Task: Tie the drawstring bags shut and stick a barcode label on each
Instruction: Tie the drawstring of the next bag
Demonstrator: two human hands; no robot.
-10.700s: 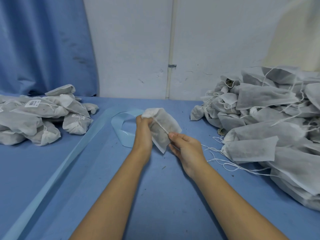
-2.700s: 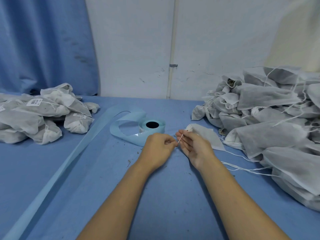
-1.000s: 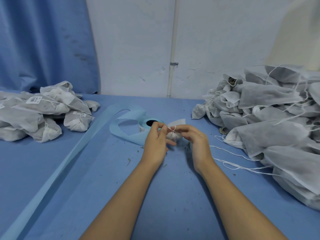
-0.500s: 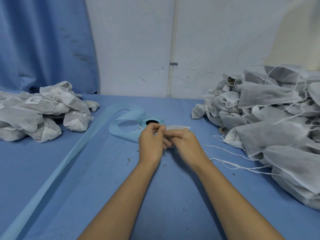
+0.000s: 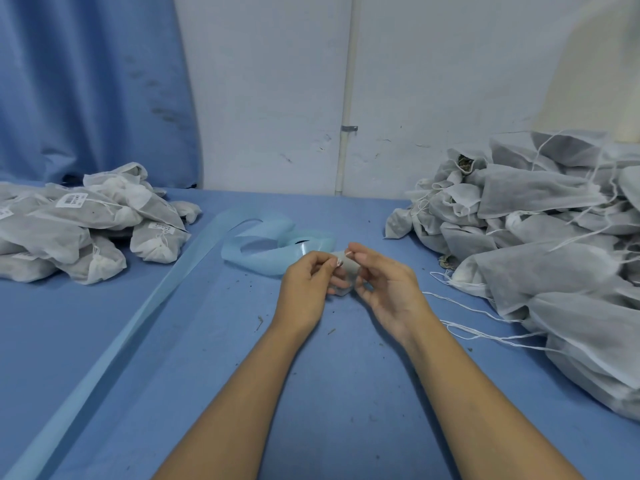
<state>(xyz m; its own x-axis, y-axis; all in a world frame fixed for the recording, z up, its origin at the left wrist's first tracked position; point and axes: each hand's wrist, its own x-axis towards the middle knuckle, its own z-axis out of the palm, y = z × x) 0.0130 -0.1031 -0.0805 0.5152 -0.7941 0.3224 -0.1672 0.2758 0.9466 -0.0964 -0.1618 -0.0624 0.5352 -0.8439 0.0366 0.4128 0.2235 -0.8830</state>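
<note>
A small white drawstring bag [image 5: 347, 271] lies between my two hands at the table's middle, mostly hidden by my fingers. My left hand [image 5: 306, 289] pinches its white string near the bag's neck with thumb and forefinger. Facing it, my right hand [image 5: 384, 289] has curled fingers, and its thumb and forefinger pinch the string's other end at the top. Just behind my hands sits a light blue label roll [image 5: 301, 245] with its backing tape [image 5: 114, 337] trailing off toward the near left.
A heap of tied, labelled bags [image 5: 86, 220] lies at the far left. At the right, a big pile of untied bags [image 5: 547, 244] spills loose white strings [image 5: 485, 327] onto the blue table [image 5: 329, 393]. A white wall and blue curtain stand behind.
My hands have drawn slightly apart at the bag's neck and lifted their fingertips, pulling the string. The bag is now more bunched and hidden between them.
</note>
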